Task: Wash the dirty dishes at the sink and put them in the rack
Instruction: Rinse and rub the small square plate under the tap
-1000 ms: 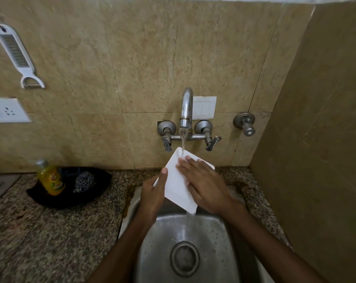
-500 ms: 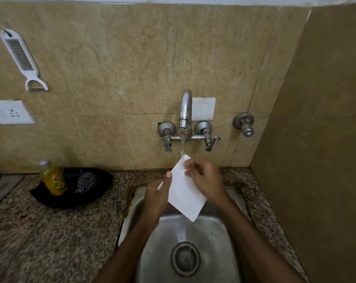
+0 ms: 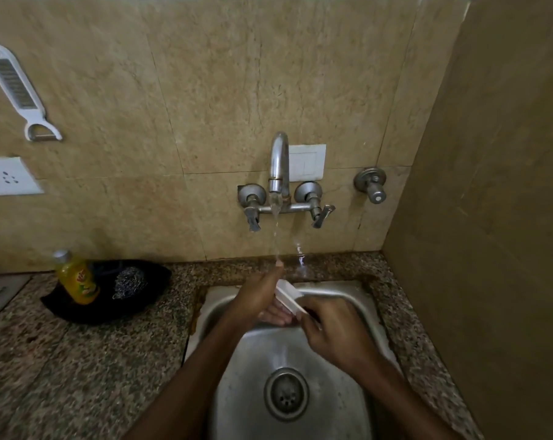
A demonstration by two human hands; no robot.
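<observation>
The white flat dish (image 3: 287, 296) is seen nearly edge-on, tilted, above the far part of the sink (image 3: 359, 300). Both hands hold it: the left hand (image 3: 258, 301) holds it from the left, thumb raised into the water stream (image 3: 275, 231) and fingers beneath the dish, while the right hand (image 3: 336, 332) curls its fingers over the near right end. The water falls from the wall tap (image 3: 279, 166). The drain (image 3: 286, 393) lies nearer. On the speckled table (image 3: 94, 360) to the left, a yellow bottle (image 3: 77, 280) and a steel scrubber (image 3: 128, 282) sit in a black tray (image 3: 110, 312). A white peeler (image 3: 16, 88) hangs on the far left wall.
</observation>
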